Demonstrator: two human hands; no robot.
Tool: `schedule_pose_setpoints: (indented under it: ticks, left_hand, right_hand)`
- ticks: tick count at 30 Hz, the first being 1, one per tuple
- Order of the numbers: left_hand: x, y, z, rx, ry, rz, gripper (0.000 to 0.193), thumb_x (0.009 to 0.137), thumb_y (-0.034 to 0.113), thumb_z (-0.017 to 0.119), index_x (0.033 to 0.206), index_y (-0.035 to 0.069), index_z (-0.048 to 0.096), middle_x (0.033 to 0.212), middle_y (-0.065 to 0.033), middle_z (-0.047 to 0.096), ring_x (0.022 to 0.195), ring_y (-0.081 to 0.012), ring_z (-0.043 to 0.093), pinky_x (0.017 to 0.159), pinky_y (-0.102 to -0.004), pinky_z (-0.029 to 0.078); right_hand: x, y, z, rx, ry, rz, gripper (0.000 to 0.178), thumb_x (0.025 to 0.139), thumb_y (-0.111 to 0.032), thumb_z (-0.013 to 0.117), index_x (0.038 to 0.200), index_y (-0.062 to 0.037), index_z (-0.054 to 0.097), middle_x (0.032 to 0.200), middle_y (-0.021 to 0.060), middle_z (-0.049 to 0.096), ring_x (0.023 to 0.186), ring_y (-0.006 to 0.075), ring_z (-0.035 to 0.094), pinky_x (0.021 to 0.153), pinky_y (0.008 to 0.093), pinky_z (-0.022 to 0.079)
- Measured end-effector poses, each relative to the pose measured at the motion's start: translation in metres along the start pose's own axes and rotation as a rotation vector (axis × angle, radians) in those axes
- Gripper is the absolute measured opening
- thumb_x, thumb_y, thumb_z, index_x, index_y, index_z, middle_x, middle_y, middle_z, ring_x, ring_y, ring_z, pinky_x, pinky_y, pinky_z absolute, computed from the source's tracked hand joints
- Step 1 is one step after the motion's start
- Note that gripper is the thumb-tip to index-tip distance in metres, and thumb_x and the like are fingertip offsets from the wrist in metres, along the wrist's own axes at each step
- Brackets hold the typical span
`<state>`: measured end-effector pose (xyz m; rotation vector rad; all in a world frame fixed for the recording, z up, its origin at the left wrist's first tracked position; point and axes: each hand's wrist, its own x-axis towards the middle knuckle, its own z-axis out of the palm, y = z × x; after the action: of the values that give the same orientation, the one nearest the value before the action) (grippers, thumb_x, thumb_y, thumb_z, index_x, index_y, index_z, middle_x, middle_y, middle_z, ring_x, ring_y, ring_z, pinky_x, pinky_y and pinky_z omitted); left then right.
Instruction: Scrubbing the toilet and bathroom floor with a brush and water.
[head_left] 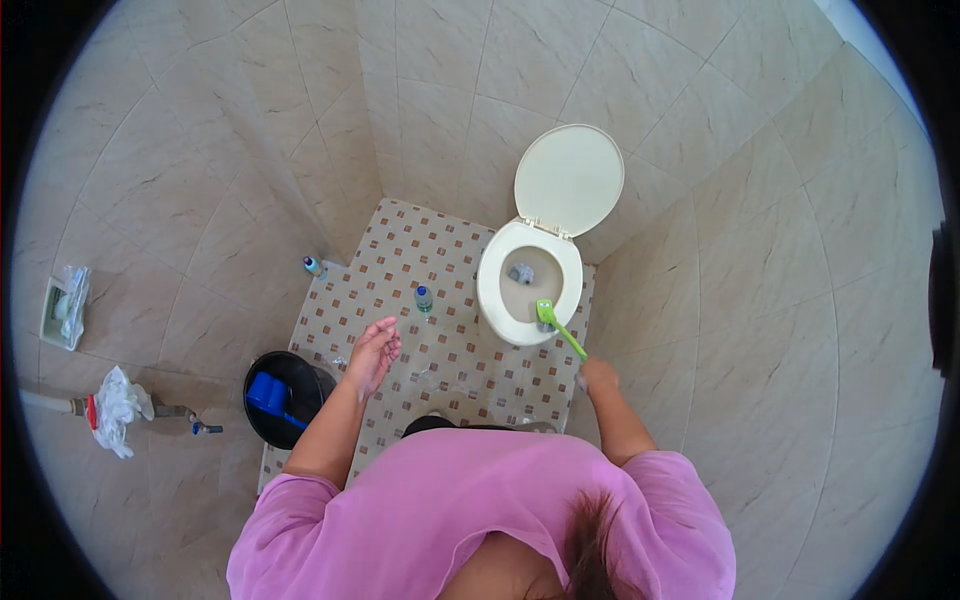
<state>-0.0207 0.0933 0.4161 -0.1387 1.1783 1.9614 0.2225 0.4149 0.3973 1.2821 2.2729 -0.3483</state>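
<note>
My right hand [599, 376] is closed round the handle of a bright green toilet brush [568, 335]. The brush head lies against the front inner edge of the white toilet bowl [490, 290]. Behind the bowl the toilet lid [570, 178] is raised against the tiled wall. To the left, my left hand [373, 352] hovers over the floor with loosely bent fingers and nothing in it. Closest to that hand on the floor is a small clear bottle [424, 299] with a blue cap.
A black bucket [258, 428] with a blue dipper [268, 393] stands left of my left forearm. Another small bottle [314, 266] is by the left wall. That wall has a tap [205, 427] on a pipe wrapped in white plastic, and a soap dish [52, 318].
</note>
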Motion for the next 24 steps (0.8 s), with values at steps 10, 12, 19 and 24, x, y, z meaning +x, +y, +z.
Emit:
schedule_pose_setpoints:
  ticks: [10, 12, 19, 24]
  left_hand:
    - [0.002, -0.008, -0.021, 0.012, 0.109, -0.012, 0.025, 0.080, 0.011, 0.046, 0.104, 0.009, 0.045, 0.082, 0.0005, 0.050, 0.068, -0.0080, 0.049, 0.061, -0.0185, 0.040]
    - [0.003, -0.008, -0.024, 0.015, 0.121, -0.044, 0.025, 0.080, 0.011, 0.046, 0.105, 0.009, 0.044, 0.082, 0.0006, 0.050, 0.068, -0.0078, 0.049, 0.060, -0.0178, 0.040]
    - [0.024, -0.005, 0.000, 0.084, 0.122, -0.066, 0.026, 0.080, 0.012, 0.047, 0.105, 0.008, 0.044, 0.080, 0.0008, 0.049, 0.067, -0.0069, 0.048, 0.059, -0.0181, 0.040]
    - [0.044, -0.015, 0.015, 0.107, 0.094, -0.081, 0.025, 0.080, 0.012, 0.047, 0.104, 0.008, 0.045, 0.080, 0.0006, 0.049, 0.067, -0.0073, 0.048, 0.059, -0.0186, 0.041]
  right_hand:
    - [-0.022, 0.011, 0.085, 0.234, -0.058, 0.177, 0.038, 0.083, -0.032, 0.030, 0.096, 0.0000, 0.045, 0.092, 0.0223, 0.054, 0.087, 0.0360, 0.052, 0.075, 0.0421, 0.041]
    - [-0.024, 0.015, 0.098, 0.237, -0.055, 0.133, 0.037, 0.084, -0.032, 0.029, 0.092, 0.0011, 0.043, 0.088, 0.0224, 0.055, 0.084, 0.0360, 0.053, 0.071, 0.0429, 0.042]
    - [-0.028, 0.040, 0.126, 0.148, -0.038, 0.145, 0.035, 0.084, -0.033, 0.030, 0.089, -0.0006, 0.042, 0.083, 0.0213, 0.056, 0.081, 0.0357, 0.054, 0.069, 0.0441, 0.043]
    - [-0.047, 0.053, 0.137, 0.109, -0.143, 0.067, 0.034, 0.083, -0.033, 0.032, 0.091, -0.0014, 0.041, 0.083, 0.0198, 0.057, 0.078, 0.0369, 0.055, 0.066, 0.0446, 0.043]
